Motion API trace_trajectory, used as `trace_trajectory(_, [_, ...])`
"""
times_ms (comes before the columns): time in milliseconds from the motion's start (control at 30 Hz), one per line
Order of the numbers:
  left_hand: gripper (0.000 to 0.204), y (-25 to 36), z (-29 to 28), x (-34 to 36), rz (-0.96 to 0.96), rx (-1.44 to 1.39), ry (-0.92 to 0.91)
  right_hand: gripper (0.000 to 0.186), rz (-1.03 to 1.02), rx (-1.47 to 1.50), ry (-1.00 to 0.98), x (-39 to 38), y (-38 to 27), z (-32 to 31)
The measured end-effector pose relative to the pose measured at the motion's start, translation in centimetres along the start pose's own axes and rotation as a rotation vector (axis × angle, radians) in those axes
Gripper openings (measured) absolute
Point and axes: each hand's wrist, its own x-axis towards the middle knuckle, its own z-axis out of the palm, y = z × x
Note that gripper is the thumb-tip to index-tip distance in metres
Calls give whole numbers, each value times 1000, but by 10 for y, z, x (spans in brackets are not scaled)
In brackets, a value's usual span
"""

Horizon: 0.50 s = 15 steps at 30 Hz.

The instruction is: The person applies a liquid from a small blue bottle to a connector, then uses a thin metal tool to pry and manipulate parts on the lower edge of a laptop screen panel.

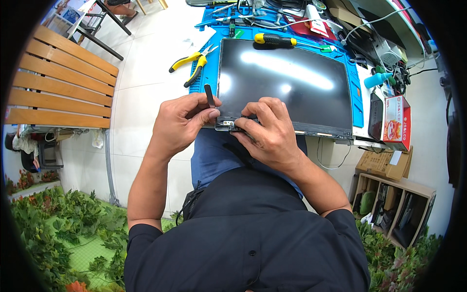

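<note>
A laptop screen panel (287, 87) lies face up on the blue work mat, its lower edge toward me. At its near left corner a small metal hinge (226, 123) shows. My left hand (182, 119) pinches a thin, flat black strip (209, 95) between thumb and fingers, held upright beside that corner; its exact kind is unclear. My right hand (267, 129) is closed at the screen's lower edge, thumb and fingers gripping the dark end of the hinge. The fingers partly hide that spot.
Yellow-and-black pliers (194, 64) lie left of the screen, and a yellow-and-black screwdriver (275, 40) lies along its far edge. Tools and cables crowd the back of the blue mat (357, 97). A blue bottle (377, 80) and red-and-white box (397, 121) stand at right.
</note>
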Motion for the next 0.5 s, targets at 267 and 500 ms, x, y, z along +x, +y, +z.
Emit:
trace_trajectory(267, [20, -3, 3, -4, -13, -31, 17, 32, 1, 7, 2, -1, 0, 0])
trace_trajectory(500, [19, 0, 6, -6, 38, 46, 43, 32, 4, 5, 11, -4, 0, -1])
